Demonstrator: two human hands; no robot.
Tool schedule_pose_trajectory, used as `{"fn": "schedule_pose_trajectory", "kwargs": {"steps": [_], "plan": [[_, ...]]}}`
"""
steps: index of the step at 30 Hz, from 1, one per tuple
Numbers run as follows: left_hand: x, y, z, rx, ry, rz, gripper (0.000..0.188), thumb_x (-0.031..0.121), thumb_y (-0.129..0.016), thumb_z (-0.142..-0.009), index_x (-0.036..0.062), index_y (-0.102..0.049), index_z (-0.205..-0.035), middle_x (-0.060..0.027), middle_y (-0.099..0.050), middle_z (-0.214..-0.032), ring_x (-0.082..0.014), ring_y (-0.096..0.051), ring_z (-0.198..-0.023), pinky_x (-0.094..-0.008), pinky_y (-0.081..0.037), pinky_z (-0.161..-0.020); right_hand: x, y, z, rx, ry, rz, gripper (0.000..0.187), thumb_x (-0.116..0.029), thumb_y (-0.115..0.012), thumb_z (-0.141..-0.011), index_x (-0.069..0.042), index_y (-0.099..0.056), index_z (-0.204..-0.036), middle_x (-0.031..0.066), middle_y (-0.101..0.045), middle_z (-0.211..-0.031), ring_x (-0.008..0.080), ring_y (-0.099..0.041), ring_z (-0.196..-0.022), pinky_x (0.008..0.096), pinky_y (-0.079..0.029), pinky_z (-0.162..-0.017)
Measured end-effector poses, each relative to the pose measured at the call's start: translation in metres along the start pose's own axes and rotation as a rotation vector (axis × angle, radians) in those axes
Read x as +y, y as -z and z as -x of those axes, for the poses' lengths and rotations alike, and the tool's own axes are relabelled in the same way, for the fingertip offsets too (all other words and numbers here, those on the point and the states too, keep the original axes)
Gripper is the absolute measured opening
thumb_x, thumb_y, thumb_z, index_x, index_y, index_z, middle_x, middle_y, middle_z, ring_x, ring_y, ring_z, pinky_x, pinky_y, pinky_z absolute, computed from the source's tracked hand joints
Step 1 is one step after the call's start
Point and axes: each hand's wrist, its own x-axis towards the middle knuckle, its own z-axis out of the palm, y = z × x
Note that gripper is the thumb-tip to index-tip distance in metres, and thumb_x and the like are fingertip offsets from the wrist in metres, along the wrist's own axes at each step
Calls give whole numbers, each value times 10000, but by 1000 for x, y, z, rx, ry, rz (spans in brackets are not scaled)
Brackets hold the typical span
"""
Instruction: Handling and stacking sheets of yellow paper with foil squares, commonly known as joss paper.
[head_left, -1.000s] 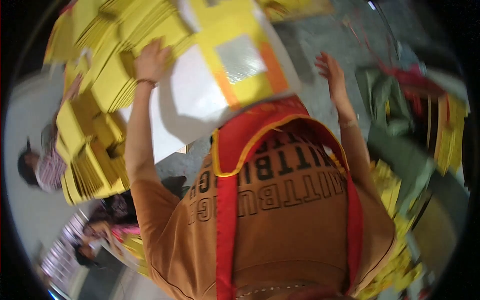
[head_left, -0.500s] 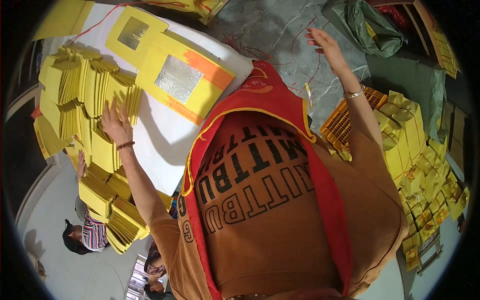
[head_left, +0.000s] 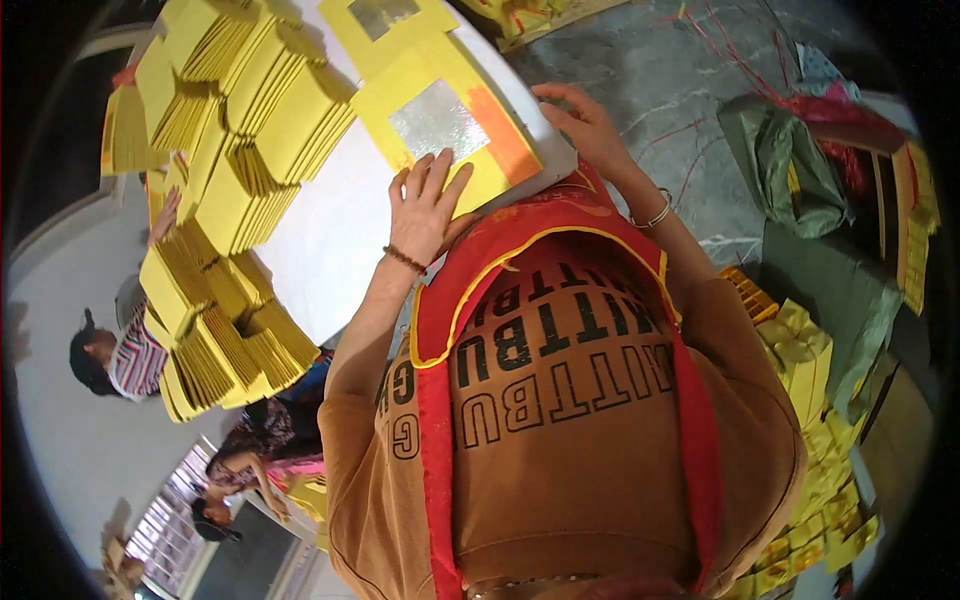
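My left hand (head_left: pixel 425 205) lies flat with its fingers spread on the lower edge of a yellow paper sheet (head_left: pixel 415 102), beside its silver foil square (head_left: pixel 440 120). An orange band (head_left: pixel 502 132) runs along the sheet's right side. My right hand (head_left: pixel 588 130) is at the table's right edge, beside the orange band, its fingers apart and slightly bent. Nothing shows in it, and I cannot tell whether its fingertips touch the table. A second yellow sheet with a foil square (head_left: pixel 382 15) adjoins the first at the top.
Fanned stacks of folded yellow paper (head_left: pixel 235 120) cover the white table's (head_left: pixel 310 265) left side. Another person's hand (head_left: pixel 166 215) is beside them. Two other people sit at the lower left. On the right are a dark green bag (head_left: pixel 780 165), an orange crate (head_left: pixel 748 292) and yellow bundles (head_left: pixel 815 480).
My left hand has left the folded stacks and come right onto the foil sheet. My right hand, previously raised over the floor, has come in to the table's edge. The view has shifted.
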Motion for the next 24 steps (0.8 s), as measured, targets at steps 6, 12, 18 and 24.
{"fn": "schedule_pose_trajectory", "kwargs": {"steps": [6,12,18,24], "plan": [[2,-4,3,112,-21,62,526,320,-677,-720,93,-547,-1176,-103,-475,-1275,-273,-443,-1125,-406,-352,-915,13,-18,-24,-150,270,365,223,-150,-563,-878,-78,-625,-1080,38,-503,-1196,122,-488,-1050,259,-401,-866],[-3,-3,6,271,-7,292,209,141,-655,-760,43,-631,-942,-98,-611,-866,-247,-571,-815,-336,-467,-700,16,-20,-21,-235,95,174,224,-116,-555,-875,-59,-618,-1082,49,-512,-1183,141,-500,-1035,269,-401,-879],[-11,0,-1,294,119,492,126,121,-613,-829,5,-641,-872,-128,-606,-742,-275,-575,-668,-337,-470,-612,18,-23,-23,-191,80,202,217,-85,-547,-857,-58,-628,-1057,59,-508,-1196,147,-502,-1036,269,-385,-902],[-18,1,-6,191,214,624,161,150,-572,-872,2,-630,-896,-136,-606,-746,-251,-591,-669,-306,-467,-617,26,-26,-24,-112,163,179,189,-103,-568,-834,-53,-653,-995,59,-540,-1105,148,-524,-997,260,-412,-861]]}}
